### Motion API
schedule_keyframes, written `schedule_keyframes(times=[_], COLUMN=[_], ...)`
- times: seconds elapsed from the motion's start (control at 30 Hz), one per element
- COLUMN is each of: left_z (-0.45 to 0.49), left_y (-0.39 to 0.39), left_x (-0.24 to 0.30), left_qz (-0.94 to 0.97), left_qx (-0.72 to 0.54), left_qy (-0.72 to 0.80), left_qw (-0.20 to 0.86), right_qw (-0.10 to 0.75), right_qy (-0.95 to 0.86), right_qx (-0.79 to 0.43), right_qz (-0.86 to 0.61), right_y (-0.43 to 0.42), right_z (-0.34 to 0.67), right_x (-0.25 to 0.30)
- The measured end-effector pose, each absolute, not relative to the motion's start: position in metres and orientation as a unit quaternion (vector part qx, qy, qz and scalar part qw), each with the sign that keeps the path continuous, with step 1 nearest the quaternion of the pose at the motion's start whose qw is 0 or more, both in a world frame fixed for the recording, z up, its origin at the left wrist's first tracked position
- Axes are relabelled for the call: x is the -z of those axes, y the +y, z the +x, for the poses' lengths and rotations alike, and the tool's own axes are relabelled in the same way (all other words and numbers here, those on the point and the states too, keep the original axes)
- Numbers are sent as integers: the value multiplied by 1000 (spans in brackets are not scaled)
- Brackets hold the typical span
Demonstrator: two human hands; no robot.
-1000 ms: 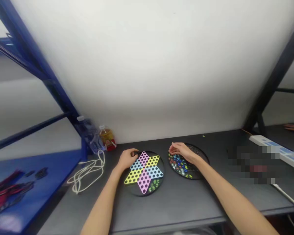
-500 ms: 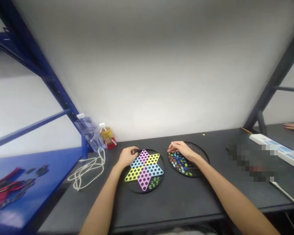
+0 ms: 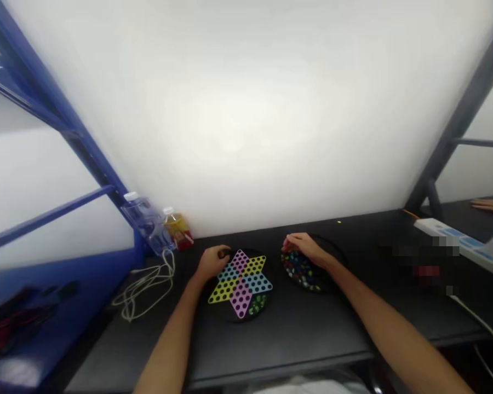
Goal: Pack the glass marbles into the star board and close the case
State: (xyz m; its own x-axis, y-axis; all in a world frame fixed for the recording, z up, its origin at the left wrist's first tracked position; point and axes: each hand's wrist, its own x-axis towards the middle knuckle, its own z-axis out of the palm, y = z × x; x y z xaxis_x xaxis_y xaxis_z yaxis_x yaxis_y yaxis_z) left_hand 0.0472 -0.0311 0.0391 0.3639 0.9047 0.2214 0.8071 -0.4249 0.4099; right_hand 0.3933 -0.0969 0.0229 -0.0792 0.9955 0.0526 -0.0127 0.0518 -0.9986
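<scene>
A round black Chinese checkers board (image 3: pixel 241 298) with a pink, yellow and blue star full of holes lies on the table in front of me. Green marbles (image 3: pixel 257 304) fill one pocket at its lower right. My left hand (image 3: pixel 213 261) rests at the board's upper left edge, fingers curled round the rim. To the right is a round black tray (image 3: pixel 340 253) holding many coloured glass marbles (image 3: pixel 299 269) in its left part. Just over those marbles is my right hand (image 3: pixel 306 247), its fingers drawn together; what they pinch, if anything, is hidden.
A white cable (image 3: pixel 148 287) lies coiled at left, by a clear bottle (image 3: pixel 148 224) and a yellow-red bottle (image 3: pixel 178 230). At right are a white power strip (image 3: pixel 460 243) and a blurred-out dark object. Another person's hand (image 3: pixel 491 206) rests at far right. Blue metal posts frame both sides.
My right hand's fingers have drawn closer together, slightly raised over the marbles. My left hand stays at the board. The picture has shifted slightly and the table looks darker.
</scene>
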Motion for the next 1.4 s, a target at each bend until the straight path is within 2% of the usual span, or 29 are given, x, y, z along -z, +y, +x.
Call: schedule_keyframes(times=[0.97, 1.4], left_z=[47, 46], left_y=[-30, -29], left_x=[-39, -38], left_qz=[817, 817], left_qx=[-210, -212], left_qy=[525, 523], left_qw=[112, 116], right_qw=[448, 460], right_qy=[-542, -550], right_qx=[-459, -432], right_qz=[-543, -547], right_y=[-96, -93], right_z=[417, 419], right_x=[-25, -21])
